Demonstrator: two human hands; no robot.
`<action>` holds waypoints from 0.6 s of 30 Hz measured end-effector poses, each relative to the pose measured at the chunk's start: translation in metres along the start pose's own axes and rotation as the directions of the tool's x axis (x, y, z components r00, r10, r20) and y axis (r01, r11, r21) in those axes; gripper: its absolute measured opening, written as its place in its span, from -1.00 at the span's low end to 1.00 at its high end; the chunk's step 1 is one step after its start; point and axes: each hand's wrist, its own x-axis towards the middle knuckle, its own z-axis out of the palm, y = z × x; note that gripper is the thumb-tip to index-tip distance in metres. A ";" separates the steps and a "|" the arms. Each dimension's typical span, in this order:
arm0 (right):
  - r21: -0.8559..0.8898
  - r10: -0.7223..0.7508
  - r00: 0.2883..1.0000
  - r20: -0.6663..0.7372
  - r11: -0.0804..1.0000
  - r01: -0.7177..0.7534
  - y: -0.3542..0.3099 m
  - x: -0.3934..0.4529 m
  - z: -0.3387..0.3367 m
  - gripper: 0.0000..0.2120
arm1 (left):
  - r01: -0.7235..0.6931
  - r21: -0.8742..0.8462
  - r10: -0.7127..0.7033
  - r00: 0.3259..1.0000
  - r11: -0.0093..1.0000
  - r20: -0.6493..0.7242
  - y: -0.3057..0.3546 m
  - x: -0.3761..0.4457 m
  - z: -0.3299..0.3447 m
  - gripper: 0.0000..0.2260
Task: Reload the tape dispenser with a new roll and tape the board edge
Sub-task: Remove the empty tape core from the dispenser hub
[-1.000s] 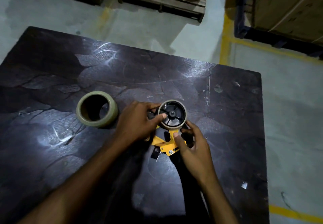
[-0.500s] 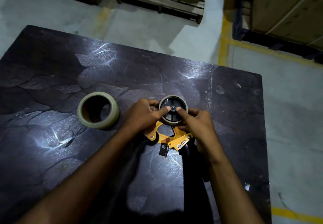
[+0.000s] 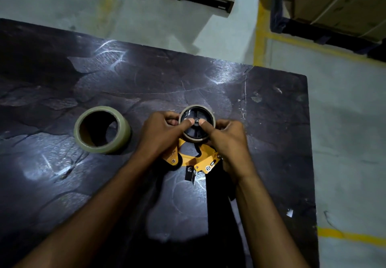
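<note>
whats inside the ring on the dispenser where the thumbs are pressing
Inside the thin ring sits the black spoked hub of the yellow dispenser. Both thumbs, left hand and right hand, cover its middle, hiding some spokes.

Tape roll lies on the board, left of the dispenser.

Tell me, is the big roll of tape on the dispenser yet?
No, the big tape roll lies by itself on the dark board, left of the yellow dispenser that both hands hold.
</note>
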 end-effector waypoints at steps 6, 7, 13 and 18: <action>0.064 0.042 0.996 -0.079 0.997 -0.037 -0.003 -0.003 0.003 -0.57 | 0.021 -0.013 -0.022 0.997 1.000 -0.080 0.007 -0.005 0.004 -0.63; 0.072 0.037 0.995 -0.088 0.997 -0.031 -0.003 -0.004 0.004 -0.62 | 0.019 -0.020 -0.021 0.996 1.000 -0.085 0.006 -0.006 0.004 -0.62; 0.132 0.049 0.992 -0.114 0.991 -0.034 0.001 -0.001 0.011 -0.50 | 0.021 -0.013 -0.022 0.994 1.000 -0.104 0.011 -0.007 0.008 -0.63; 0.156 0.044 0.995 -0.093 0.987 -0.029 0.004 0.000 0.014 -0.53 | -0.011 0.043 0.018 0.985 0.999 -0.169 0.008 -0.011 0.007 -0.73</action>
